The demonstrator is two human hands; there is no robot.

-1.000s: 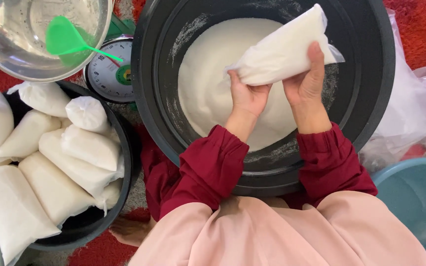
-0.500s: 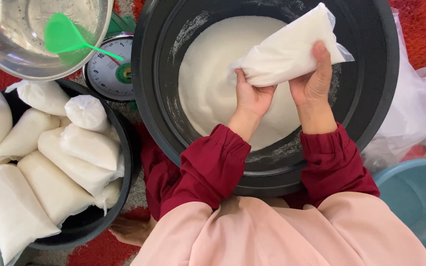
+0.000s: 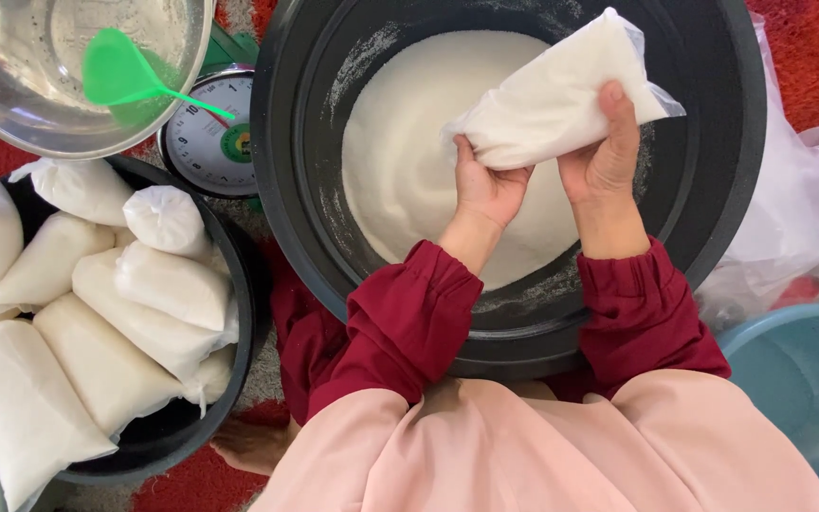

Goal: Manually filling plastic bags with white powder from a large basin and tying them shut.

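Note:
Both my hands hold a clear plastic bag filled with white powder [image 3: 556, 95] over a big black basin [image 3: 713, 218]. My left hand [image 3: 487, 185] grips the bag's lower left end from beneath. My right hand [image 3: 607, 152] clasps its right side, thumb lying across the front. The bag is tilted, its far corner pointing up and right. Loose white powder [image 3: 400, 161] fills the bottom of the basin under the bag. Dark red sleeves cover both my forearms.
A second black basin [image 3: 239, 284] at the left holds several filled white bags [image 3: 149, 327]. A steel bowl [image 3: 11, 133] with a green scoop [image 3: 120, 71] sits at top left beside a dial scale [image 3: 206, 142]. Empty clear bags [image 3: 808, 199] lie right, above a teal tub [image 3: 803, 389].
The bag has shifted slightly to the right and up over the basin. My right thumb has slid further up across the bag's front.

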